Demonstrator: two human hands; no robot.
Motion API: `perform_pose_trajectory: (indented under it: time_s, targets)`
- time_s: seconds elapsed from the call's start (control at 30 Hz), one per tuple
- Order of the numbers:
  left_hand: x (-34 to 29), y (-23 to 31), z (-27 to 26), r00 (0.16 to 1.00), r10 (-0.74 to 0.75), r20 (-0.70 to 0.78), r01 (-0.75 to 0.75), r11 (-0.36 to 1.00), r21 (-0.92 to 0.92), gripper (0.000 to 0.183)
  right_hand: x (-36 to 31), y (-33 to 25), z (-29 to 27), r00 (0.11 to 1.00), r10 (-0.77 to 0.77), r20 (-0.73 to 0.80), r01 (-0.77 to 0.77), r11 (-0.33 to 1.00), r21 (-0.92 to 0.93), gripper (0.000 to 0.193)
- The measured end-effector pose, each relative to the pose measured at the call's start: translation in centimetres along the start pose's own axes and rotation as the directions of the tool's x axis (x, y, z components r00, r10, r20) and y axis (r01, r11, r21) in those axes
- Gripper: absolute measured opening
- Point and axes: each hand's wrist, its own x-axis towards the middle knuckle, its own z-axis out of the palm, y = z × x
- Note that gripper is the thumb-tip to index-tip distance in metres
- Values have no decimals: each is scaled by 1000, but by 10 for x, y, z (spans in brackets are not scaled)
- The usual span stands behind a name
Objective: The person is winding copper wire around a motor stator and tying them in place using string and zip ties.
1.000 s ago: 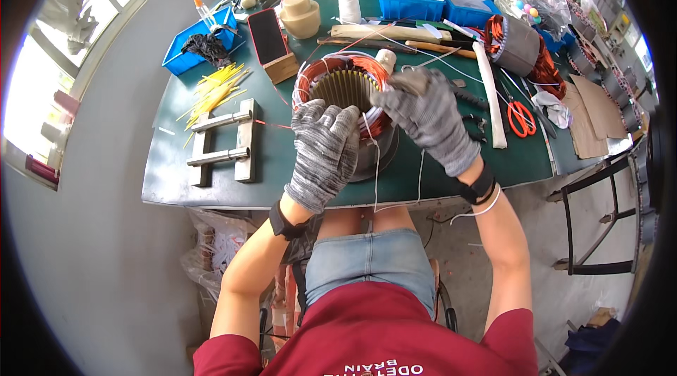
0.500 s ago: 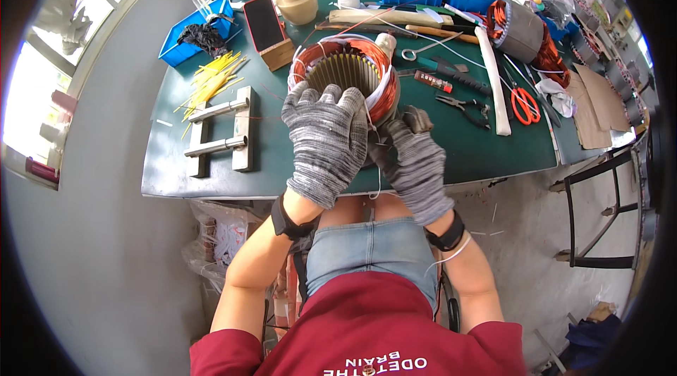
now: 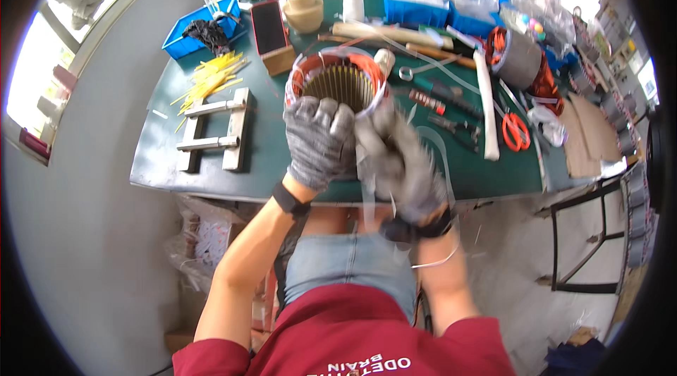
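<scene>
A motor stator (image 3: 339, 85) with orange-red copper windings and yellow slot liners stands at the near middle of the green table. My left hand (image 3: 319, 142), in a grey knitted glove, curls its fingers over the stator's near rim. Beside it, at the near right of the rim, my right hand (image 3: 400, 161) wears the same kind of glove. Motion smears its fingers, so their hold is unclear. A thin white cord (image 3: 444, 147) loops out to the right of that hand, and blurred strands hang below it.
Left of the stator lie a metal frame (image 3: 233, 142), yellow strips (image 3: 211, 80) and a phone (image 3: 269, 27) on a wooden block. Pliers (image 3: 455, 129), orange-handled scissors (image 3: 515, 132) and a pale stick (image 3: 485, 108) lie right. A second wound stator (image 3: 518, 59) sits farther back.
My right hand has risen toward the stator's rim and is now blurred. The white cord swings out in a loop to its right. My left hand stays on the rim; the view has shifted slightly.
</scene>
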Motion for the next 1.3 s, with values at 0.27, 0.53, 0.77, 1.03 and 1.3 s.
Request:
perform_pose_trajectory:
  time_s: [0.27,0.53,0.77,1.03,1.3]
  targets:
    - [1,-17,1,1000,0,11,0,997,-76,27,15,-17,64,986,87,-145,-51,970,238,10]
    - [5,-16,-2,996,83,-33,-87,986,-144,19,-9,1,34,972,40,-234,19,969,245,19]
    - [9,-25,-9,983,129,132,-76,934,-350,13,2,46,-22,995,-80,-61,92,971,223,24]
    - [111,-18,-8,345,-28,938,198,979,-44,34,4,57,-23,980,-106,-169,132,980,151,21]
    - [106,-43,34,391,337,857,-136,942,-308,18,6,52,-29,991,-127,-33,131,970,203,17]
